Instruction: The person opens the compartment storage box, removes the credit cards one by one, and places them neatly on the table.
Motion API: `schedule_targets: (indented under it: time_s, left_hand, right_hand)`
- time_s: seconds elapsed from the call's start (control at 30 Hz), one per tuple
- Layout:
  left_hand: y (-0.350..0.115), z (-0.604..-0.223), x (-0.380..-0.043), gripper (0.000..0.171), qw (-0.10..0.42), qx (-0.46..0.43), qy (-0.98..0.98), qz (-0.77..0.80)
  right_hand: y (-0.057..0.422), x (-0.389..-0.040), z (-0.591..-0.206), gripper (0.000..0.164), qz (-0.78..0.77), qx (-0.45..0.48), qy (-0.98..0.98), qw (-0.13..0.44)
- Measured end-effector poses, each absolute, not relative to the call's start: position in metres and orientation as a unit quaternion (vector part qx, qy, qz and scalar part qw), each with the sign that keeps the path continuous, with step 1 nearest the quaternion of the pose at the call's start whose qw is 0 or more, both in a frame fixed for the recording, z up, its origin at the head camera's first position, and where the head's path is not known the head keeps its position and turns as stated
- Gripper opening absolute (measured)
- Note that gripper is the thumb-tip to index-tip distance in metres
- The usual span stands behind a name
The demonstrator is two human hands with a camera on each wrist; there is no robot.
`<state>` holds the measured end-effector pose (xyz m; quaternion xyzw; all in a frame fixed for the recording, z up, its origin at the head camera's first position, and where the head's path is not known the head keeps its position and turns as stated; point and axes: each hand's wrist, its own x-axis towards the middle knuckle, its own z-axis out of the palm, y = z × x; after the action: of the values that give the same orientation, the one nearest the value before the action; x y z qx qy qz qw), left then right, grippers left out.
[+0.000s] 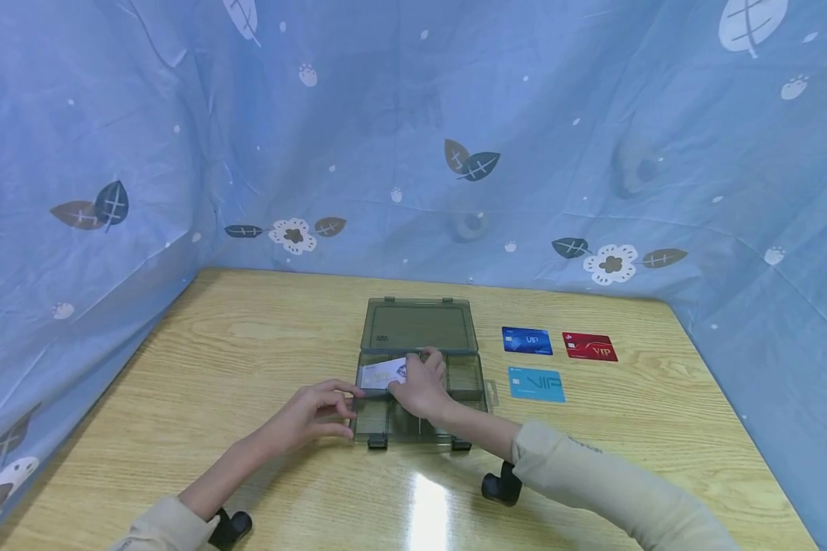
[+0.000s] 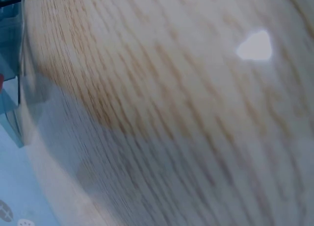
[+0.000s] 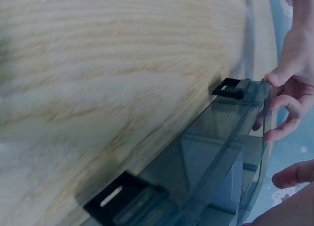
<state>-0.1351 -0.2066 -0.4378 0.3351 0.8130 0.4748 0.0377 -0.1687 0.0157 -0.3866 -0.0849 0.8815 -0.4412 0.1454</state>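
A grey translucent compartment box [image 1: 371, 419] lies on the table with its lid [image 1: 423, 325] folded back. My right hand [image 1: 423, 386] reaches over the tray and pinches the right end of a white card [image 1: 384, 373]. The card lies across the back-left compartment, slightly tilted; its lettering is too faint to read. At the tray's left side, my left hand [image 1: 317, 413] touches the wall with loosely bent fingers. In the right wrist view, the thumb of the left hand [image 3: 294, 64] rests on the box corner beside a black latch [image 3: 229, 87].
Right of the box lie a dark blue VIP card [image 1: 527, 341], a red VIP card [image 1: 590, 347] and a light blue VIP card [image 1: 536, 384]. A blue patterned curtain [image 1: 386, 138] stands behind the wooden table [image 1: 262, 321] and along its sides.
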Motion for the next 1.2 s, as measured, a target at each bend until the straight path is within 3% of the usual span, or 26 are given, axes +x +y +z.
schedule_targets:
  time_s: [0.1,0.2,0.63,0.87,1.2]
  left_hand:
    - [-0.207,-0.437,-0.135,0.017,0.042,0.335,0.812,0.476]
    - [-0.206,-0.435,-0.134,0.017,0.047,0.331,0.812,0.479]
    - [-0.207,-0.434,-0.137,0.017,0.054,0.330,0.814,0.474]
    - [-0.209,-0.434,-0.138,0.016,0.067,0.333,0.808,0.482]
    - [-0.210,-0.434,-0.139,0.016,0.061,0.342,0.807,0.477]
  right_hand:
    - [0.018,-0.170,-0.387,0.050,-0.430,-0.139,0.886,0.109]
    - [0.021,-0.176,-0.387,0.042,-0.439,-0.188,0.873,0.098]
    - [0.028,-0.192,-0.401,0.021,-0.487,-0.217,0.837,0.126]
    - [0.032,-0.196,-0.405,0.027,-0.571,-0.167,0.782,0.185]
    - [0.037,-0.196,-0.402,0.039,-0.608,-0.138,0.753,0.210]
